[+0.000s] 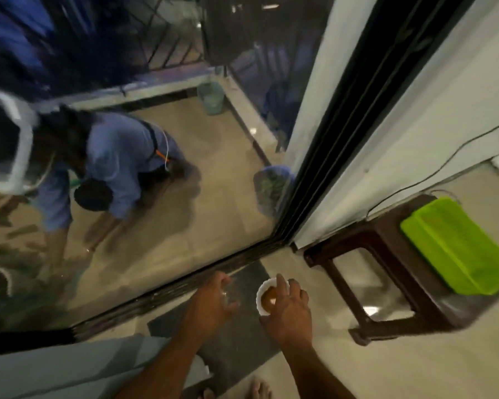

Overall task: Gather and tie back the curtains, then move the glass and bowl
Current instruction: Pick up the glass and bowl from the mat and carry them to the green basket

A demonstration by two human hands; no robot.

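Both of my hands reach down to the floor beside the glass sliding door. My left hand (212,300) curls around a clear drinking glass (230,296), which is hard to make out against the dark mat. My right hand (288,309) grips the rim of a small white bowl (264,295) with something brown inside; my fingers cover its right side. Glass and bowl sit close together, just inside the door track. A pale curtain (308,116) hangs gathered beside the dark door frame.
A dark doormat (231,349) lies under my hands. A dark brown stool (386,283) stands to the right with a bright green tray (455,246) on top. The glass door (156,226) reflects me. A cable runs along the wall. My bare toes (260,388) show below.
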